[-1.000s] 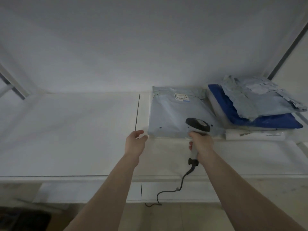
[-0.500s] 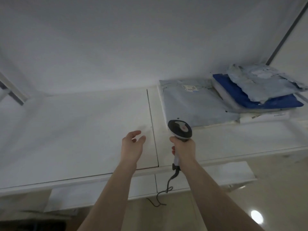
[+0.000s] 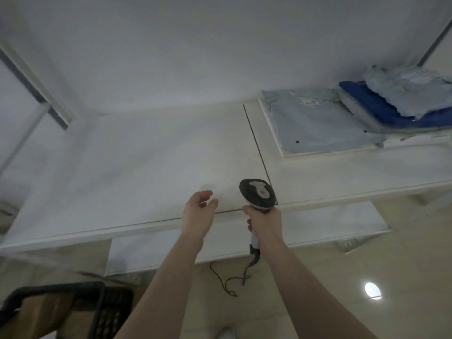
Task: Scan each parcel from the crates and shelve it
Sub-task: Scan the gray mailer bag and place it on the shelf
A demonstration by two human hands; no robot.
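The right hand [image 3: 265, 217] grips the black-and-grey handheld barcode scanner [image 3: 257, 194] whose thin dark cable [image 3: 234, 280] may snag the white shelf [image 3: 137, 155] edge, while the empty left hand [image 3: 198, 211] hangs relaxed, well apart from the flat pale-blue plastic parcel [image 3: 318, 126] on that shelf.

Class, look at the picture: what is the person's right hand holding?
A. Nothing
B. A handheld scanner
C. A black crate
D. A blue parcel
B: the right hand grips the scanner by its handle, with the cord hanging below.

White wall [image 3: 195, 45], glossy beige floor [image 3: 367, 265] with a light's reflection [image 3: 372, 289].
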